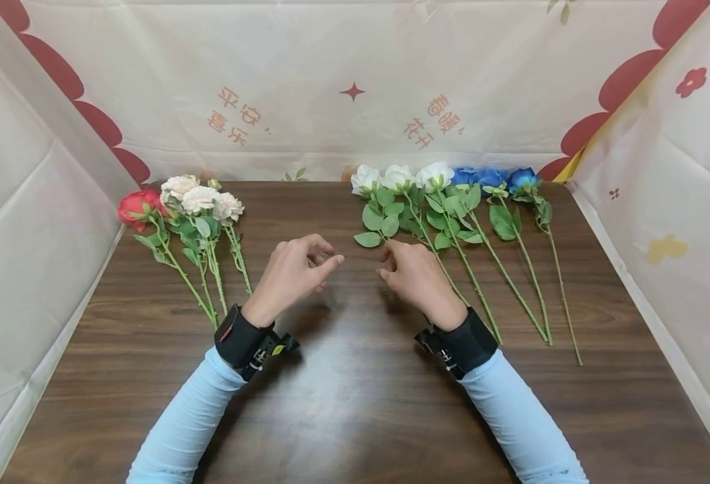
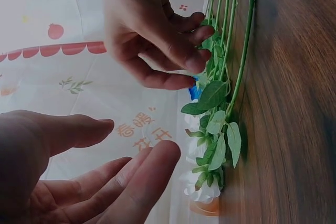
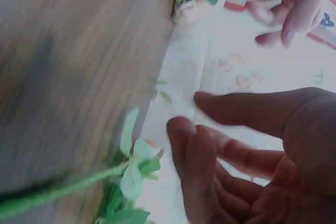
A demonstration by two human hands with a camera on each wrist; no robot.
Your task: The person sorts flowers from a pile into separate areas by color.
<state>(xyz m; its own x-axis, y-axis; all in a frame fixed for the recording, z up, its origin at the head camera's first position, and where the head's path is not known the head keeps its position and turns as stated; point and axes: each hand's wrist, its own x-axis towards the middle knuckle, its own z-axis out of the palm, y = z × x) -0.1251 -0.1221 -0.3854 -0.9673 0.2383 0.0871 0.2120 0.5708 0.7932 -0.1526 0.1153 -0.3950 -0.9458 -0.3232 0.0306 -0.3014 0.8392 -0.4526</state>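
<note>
My left hand (image 1: 297, 272) hovers over the middle of the table, fingers loosely bent, thumb apart and nothing in its grasp. Opposite it, my right hand (image 1: 418, 279) is held above the stem of the leftmost white rose (image 1: 365, 180); in the right wrist view its relaxed fingers (image 3: 197, 156) hold nothing. Two more white roses (image 1: 398, 178) and several blue roses (image 1: 523, 180) lie to the right with their stems toward me. On the left lie a red rose (image 1: 140, 207) and several pale pink flowers (image 1: 200, 199), their lower stems partly hidden by my left wrist.
The brown wooden table (image 1: 331, 403) is bordered by printed cloth: a back sheet (image 1: 306, 67), a left side sheet (image 1: 28, 202) and a right side sheet (image 1: 663, 202). The flower heads at the right lie along the table's back edge.
</note>
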